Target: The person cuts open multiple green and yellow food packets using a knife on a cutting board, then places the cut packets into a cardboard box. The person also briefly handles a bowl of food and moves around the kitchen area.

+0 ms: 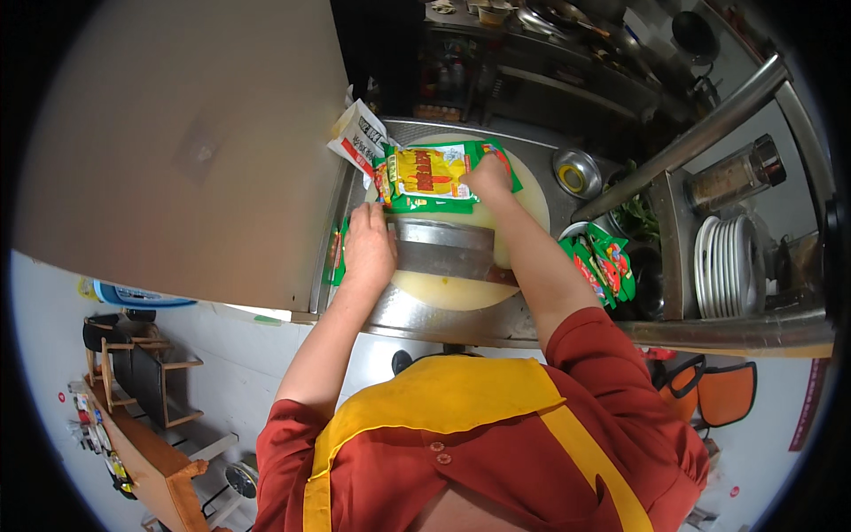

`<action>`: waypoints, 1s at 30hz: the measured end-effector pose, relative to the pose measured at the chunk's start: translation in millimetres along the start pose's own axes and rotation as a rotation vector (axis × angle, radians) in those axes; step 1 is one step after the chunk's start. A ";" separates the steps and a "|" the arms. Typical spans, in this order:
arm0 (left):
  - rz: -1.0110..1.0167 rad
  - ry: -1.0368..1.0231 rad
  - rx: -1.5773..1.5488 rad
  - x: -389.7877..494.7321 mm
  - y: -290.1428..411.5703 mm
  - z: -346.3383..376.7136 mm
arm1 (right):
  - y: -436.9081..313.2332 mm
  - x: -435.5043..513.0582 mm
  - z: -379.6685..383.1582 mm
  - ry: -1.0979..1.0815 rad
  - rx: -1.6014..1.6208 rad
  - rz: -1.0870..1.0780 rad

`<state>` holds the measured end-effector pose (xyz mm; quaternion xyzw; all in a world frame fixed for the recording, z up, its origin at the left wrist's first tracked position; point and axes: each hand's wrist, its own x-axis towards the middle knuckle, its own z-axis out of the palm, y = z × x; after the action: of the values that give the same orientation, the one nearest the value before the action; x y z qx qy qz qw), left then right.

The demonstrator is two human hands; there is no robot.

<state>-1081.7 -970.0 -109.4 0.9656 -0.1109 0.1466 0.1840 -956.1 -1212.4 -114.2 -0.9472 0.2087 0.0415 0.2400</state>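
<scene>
Green-and-yellow plastic food packets (432,174) lie overlapped on a round, pale cutting board (435,292). My right hand (490,178) grips the right end of the top packet, thumb on its printed face. At the packets' lower left corner rest the fingertips of my left hand (370,246), palm down; whether they pinch anything is hidden. A cleaver (445,247) lies flat on the board between my forearms, its brown handle partly behind my right forearm. Another green packet (338,253) shows beside my left hand.
A white printed bag (361,139) stands behind the packets, against a tall panel (199,146). To the right are a metal bowl (577,173), a container of green packets (602,263), a metal rack (671,186) and stacked white plates (725,266). Dark kitchen counters run beyond.
</scene>
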 end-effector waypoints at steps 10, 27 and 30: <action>0.224 0.061 -0.203 82.8 48.2 5.8 | -51.0 -26.9 -56.8 -0.533 0.707 -0.306; -0.582 0.285 -0.952 27.5 -25.8 -68.2 | 18.3 -6.2 15.7 0.076 -0.810 -0.869; -0.472 0.362 -1.025 7.1 -26.3 -73.2 | 23.1 -2.4 16.2 0.137 -0.809 -0.935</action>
<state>-1085.8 -918.8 -50.5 0.7117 0.0833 0.1918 0.6706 -967.5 -1222.3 -138.1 -0.9548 -0.2457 -0.0532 -0.1589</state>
